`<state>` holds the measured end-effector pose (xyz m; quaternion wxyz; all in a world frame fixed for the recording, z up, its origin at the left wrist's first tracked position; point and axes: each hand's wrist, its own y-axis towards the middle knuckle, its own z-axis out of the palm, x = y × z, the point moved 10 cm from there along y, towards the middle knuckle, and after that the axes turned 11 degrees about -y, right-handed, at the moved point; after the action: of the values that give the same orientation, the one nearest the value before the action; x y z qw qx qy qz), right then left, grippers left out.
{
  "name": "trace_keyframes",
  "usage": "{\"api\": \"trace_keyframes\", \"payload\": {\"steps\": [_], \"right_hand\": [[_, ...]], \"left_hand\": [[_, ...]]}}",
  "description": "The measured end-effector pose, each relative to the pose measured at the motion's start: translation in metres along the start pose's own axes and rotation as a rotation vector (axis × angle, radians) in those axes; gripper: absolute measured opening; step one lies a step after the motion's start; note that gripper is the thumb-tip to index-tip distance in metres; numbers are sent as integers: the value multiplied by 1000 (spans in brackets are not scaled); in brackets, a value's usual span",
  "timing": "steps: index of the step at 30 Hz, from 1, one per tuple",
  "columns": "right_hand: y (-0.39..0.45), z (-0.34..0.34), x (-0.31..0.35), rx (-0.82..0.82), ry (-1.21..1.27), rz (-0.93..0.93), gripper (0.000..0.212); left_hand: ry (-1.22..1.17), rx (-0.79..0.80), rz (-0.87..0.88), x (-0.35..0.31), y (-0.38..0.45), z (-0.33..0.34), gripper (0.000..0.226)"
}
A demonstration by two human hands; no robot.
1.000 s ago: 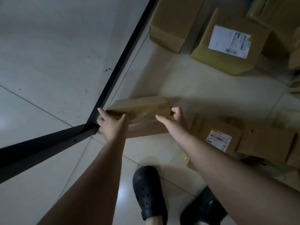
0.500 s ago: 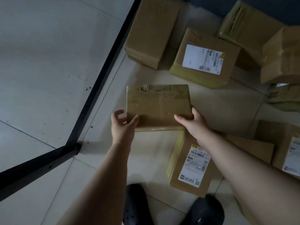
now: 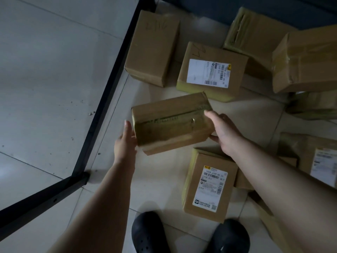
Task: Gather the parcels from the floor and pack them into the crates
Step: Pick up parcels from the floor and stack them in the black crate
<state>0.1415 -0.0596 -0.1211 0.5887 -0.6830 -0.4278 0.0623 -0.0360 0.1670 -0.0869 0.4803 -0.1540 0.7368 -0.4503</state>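
Both hands on one brown taped parcel [image 3: 171, 123], held up off the floor [image 3: 160, 187] between them. Left hand [image 3: 125, 143] flat against the parcel's left end, fingers straight, thumb under the lower edge. Right hand [image 3: 224, 132] at the right end, fingers over the top face, thumb beneath, gripping. Parcel is tilted, right end higher, tape seam running along its top face.

Under it and nearer the feet: labelled parcel [image 3: 209, 185] lying on the tiles, white shipping label up. Beyond it: second labelled parcel [image 3: 211, 72], with a plain box [image 3: 153, 46] just left of it, both on the floor. More boxes stacked at the right edge, one heavily taped [image 3: 306, 61]. Another labelled one [image 3: 319, 157] at far right, partly cut off.

Black metal frame [image 3: 109, 92] runs diagonally at left, corner foot on the tiles near the left forearm. Black clogs [image 3: 149, 234] at bottom centre
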Motion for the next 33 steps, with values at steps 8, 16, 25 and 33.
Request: {"api": "trace_keyframes", "payload": {"steps": [8, 16, 25, 33], "right_hand": [[-11, -12, 5, 50, 127, -177, 22], [-33, -24, 3, -157, -30, -186, 34], [-39, -6, 12, -152, -66, -288, 22], [-6, 30, 1, -214, -360, -164, 78]], "left_hand": [[95, 236, 135, -5, -15, 20, 95], [-44, 303, 184, 1, -48, 22, 84], [-148, 201, 175, 15, -35, -1, 66], [801, 87, 456, 21, -1, 5, 72]]}}
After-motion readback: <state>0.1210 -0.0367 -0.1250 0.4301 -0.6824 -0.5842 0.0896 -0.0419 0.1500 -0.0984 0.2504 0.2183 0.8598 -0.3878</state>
